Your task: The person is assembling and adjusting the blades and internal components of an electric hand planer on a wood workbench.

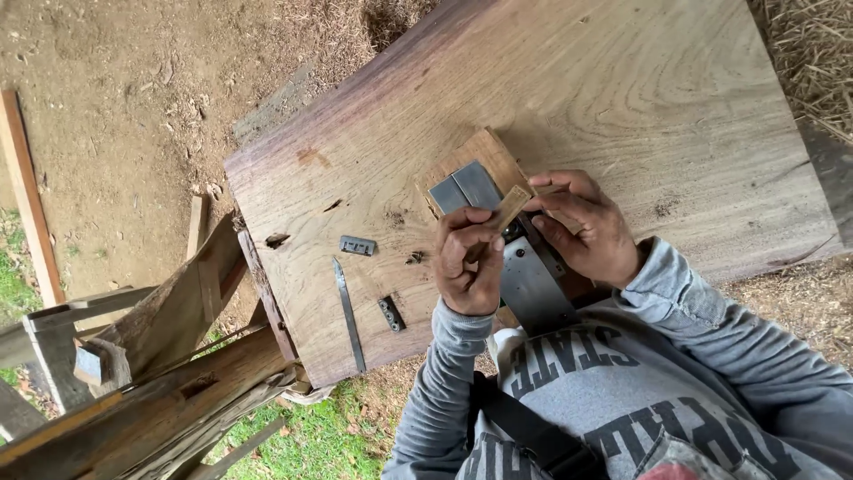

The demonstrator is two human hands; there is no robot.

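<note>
Hands at work over a broad plank [622, 107]: left hand [468, 262] pinching a small wooden wedge [508, 210], right hand [582, 227] curled, steadying a metal-soled plane body [524, 267]. Loose blade [348, 313] and metal plates alongside, within reach.

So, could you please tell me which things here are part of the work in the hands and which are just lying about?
In hand:
- left hand gripping a small wooden stick
- right hand at the stick's end
- wooden block with grey metal plates
- flat metal plate

Lying about on the plank:
- long thin metal strip
- small grey metal piece
- small dark metal piece
</note>
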